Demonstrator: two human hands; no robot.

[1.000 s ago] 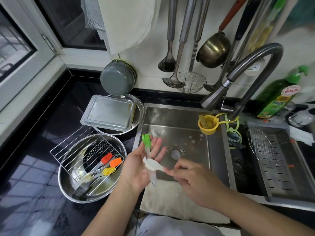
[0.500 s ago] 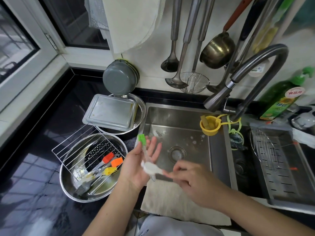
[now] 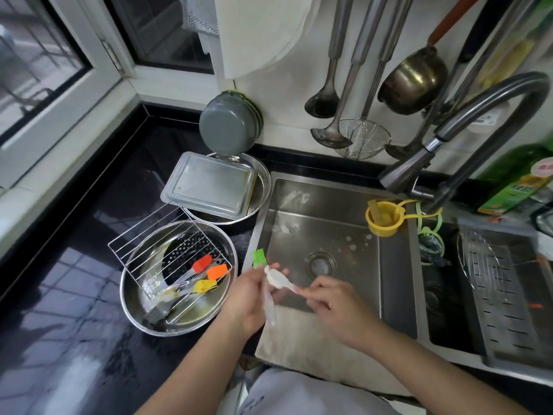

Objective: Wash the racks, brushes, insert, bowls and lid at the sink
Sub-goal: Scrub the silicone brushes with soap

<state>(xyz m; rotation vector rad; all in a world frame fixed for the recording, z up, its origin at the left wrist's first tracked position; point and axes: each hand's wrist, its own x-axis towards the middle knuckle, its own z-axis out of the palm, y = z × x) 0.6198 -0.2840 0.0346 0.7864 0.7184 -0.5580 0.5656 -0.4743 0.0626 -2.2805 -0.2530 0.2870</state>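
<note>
Head view. Over the front edge of the stainless-steel sink (image 3: 326, 217), the left hand (image 3: 248, 298) holds a green-bristled silicone basting brush with a clear plastic handle (image 3: 259, 259); its fingers curl loosely round the handle, bristles pointing away from the person. The right hand (image 3: 332, 304) pinches a small white foamy scrubber (image 3: 276, 278) at its near end and lays it against the brush handle. The brush is judged light, its handle stiff but slick with suds and its bristles soft and floppy; hold is best taken mid-handle, since the head would bend. On the black counter (image 3: 74, 295) to the left, a round steel bowl (image 3: 179, 322) carries a tilted wire rack (image 3: 149, 247), a perforated insert and red, orange and yellow silicone brushes (image 3: 206, 272). Behind it, a rectangular steel lid (image 3: 209, 184) lies on a second bowl. These are rigid, wet and probably slippery; rims offer the surest grip.
</note>
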